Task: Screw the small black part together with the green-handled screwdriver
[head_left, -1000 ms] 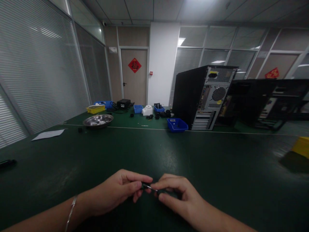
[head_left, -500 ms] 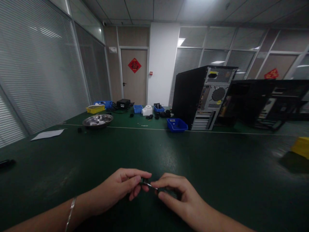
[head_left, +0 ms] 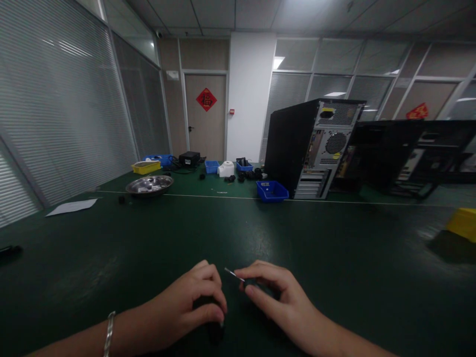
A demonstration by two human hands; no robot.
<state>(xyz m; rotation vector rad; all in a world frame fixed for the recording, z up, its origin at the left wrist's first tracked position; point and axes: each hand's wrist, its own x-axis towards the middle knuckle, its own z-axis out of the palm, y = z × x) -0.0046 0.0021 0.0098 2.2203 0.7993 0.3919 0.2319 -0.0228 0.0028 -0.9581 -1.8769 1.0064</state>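
My right hand (head_left: 280, 290) is closed around the dark handle of a small screwdriver (head_left: 234, 274). Its thin metal shaft points up and to the left, toward my other hand, without touching anything I can see. My left hand (head_left: 199, 297) is curled with the thumb below the fingers, gripping a small black object (head_left: 216, 331). That object sticks out under the thumb, low over the table; most of it is hidden by the fingers and too dark to identify. A silvery bracelet (head_left: 108, 333) circles the left wrist.
The green table (head_left: 171, 228) carries a metal bowl (head_left: 138, 193), a paper sheet (head_left: 72, 207) and a blue bin (head_left: 273, 198). A black computer tower (head_left: 292, 148) stands behind at right. A yellow bin (head_left: 463, 225) lies at the right edge.
The left hand has turned over and drawn the black object down, away from the screwdriver's tip, which is now exposed. The right hand stays almost in place.
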